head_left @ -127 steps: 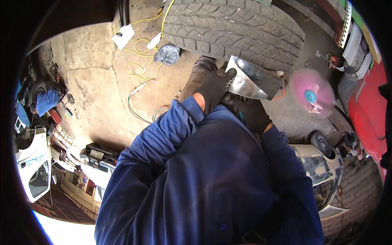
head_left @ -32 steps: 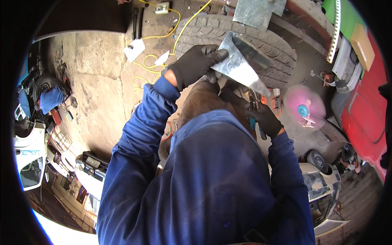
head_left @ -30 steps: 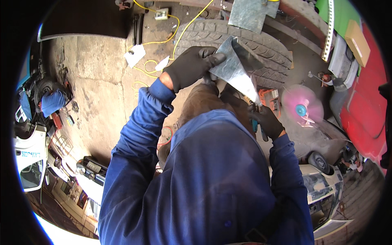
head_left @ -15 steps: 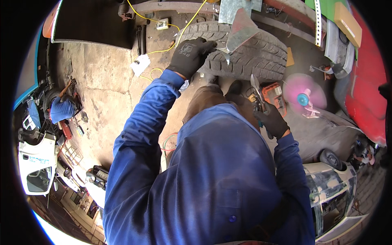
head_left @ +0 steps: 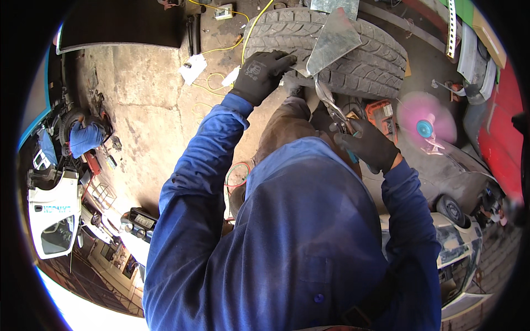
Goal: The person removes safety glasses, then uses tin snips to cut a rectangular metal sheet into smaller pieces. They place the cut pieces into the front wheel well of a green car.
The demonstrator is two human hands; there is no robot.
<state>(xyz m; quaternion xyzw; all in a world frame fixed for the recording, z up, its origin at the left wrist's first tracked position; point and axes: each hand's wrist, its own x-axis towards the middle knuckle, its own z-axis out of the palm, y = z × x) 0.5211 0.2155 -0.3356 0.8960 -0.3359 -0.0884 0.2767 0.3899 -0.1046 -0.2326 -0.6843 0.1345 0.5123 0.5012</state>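
In a black glove, my left hand (head_left: 259,77) pinches the near left corner of a thin piece of sheet metal (head_left: 334,44), which is held tilted over a worn tyre (head_left: 375,62). My right hand (head_left: 369,146), gloved in black too, is closed round the handles of a pair of tin snips (head_left: 329,103). The snips point up and left, and their blade tips meet the near corner of the sheet, close to my left fingers. Whether the blades have the metal between them I cannot tell. Another flat metal piece (head_left: 337,6) lies beyond the tyre's top.
An orange tool case (head_left: 381,117) lies right of my legs, beside a spinning pink fan (head_left: 425,128). A yellow cable (head_left: 221,51) runs over the floor at the left. A co-worker (head_left: 86,138) in blue crouches far left. A red vehicle panel (head_left: 501,129) stands at the right.
My right hand has raised the tin snips up and left, bringing their tips to the sheet's near corner. My left hand keeps its pinch on the sheet metal. The view has shifted slightly.
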